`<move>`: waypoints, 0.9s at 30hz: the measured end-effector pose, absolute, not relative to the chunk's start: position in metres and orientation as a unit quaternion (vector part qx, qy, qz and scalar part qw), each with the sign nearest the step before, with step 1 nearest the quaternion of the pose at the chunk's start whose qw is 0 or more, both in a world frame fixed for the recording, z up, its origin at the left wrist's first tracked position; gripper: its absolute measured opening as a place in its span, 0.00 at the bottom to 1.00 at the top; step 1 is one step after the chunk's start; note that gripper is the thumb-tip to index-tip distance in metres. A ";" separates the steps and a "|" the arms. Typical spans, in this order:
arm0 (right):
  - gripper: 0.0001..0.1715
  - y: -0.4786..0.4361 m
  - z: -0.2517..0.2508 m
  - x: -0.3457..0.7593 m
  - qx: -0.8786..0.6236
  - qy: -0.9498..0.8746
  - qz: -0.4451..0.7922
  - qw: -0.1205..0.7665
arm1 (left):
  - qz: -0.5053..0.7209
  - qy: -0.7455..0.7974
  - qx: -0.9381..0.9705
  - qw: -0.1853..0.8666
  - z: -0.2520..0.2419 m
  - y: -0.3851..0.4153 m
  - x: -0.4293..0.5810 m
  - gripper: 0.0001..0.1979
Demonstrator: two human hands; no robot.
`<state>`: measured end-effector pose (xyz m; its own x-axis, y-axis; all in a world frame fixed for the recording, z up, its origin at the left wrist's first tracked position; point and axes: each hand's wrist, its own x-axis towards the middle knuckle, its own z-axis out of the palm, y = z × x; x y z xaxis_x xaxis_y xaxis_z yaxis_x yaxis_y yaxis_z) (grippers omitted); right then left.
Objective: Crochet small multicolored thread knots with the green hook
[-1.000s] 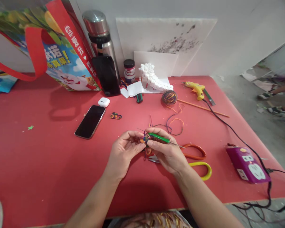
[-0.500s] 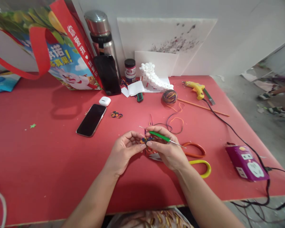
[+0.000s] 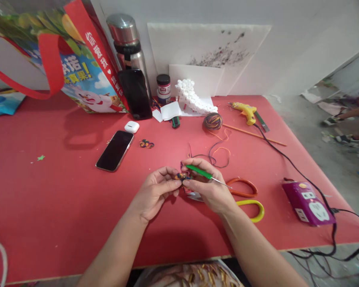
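Note:
Between both hands is a small multicoloured crochet piece [image 3: 183,176]. My left hand [image 3: 160,189] is closed, pinching its left edge between thumb and fingers. With thumb and fingers my right hand [image 3: 211,185] grips a green-handled crochet hook [image 3: 200,172] and steadies the right side of the piece. The hook slants down to the right across the fingers. Under my right hand lies a pair of scissors [image 3: 242,187] with one orange and one yellow handle loop, its blades partly hidden. Loose yarn [image 3: 219,153] trails from a dark, variegated yarn ball [image 3: 212,121] behind the hands.
A phone [image 3: 115,151], a white earbud case [image 3: 132,127] and another small crochet piece [image 3: 146,144] lie to the left. At the right are a yellow glue gun [image 3: 244,111] and a purple power socket [image 3: 308,203] with cables. A steel flask [image 3: 127,44] and a gift bag [image 3: 86,79] stand behind.
Both hands stay together at the same spot. The hook has shifted slightly left in my right hand, and its upper tip now sits at the yarn loop by the piece.

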<state>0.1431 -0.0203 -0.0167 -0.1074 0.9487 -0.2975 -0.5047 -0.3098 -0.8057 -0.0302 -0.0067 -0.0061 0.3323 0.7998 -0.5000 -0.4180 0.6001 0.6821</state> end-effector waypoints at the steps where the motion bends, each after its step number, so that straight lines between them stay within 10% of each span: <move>1: 0.25 -0.020 -0.017 0.144 -0.416 -0.264 0.698 0.520 | 0.388 0.427 0.223 0.785 -0.006 -0.007 -0.030 0.18; 27: 0.12 -0.020 -0.024 0.140 -0.454 -0.266 0.615 0.587 | 0.356 0.418 0.288 0.784 -0.010 -0.010 -0.025 0.20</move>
<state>0.1399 -0.0201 -0.0237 0.1023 0.9637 -0.2466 -0.4813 -0.1690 -0.8601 -0.0252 -0.0100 -0.0102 0.3965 0.8002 -0.4501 -0.3179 0.5796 0.7504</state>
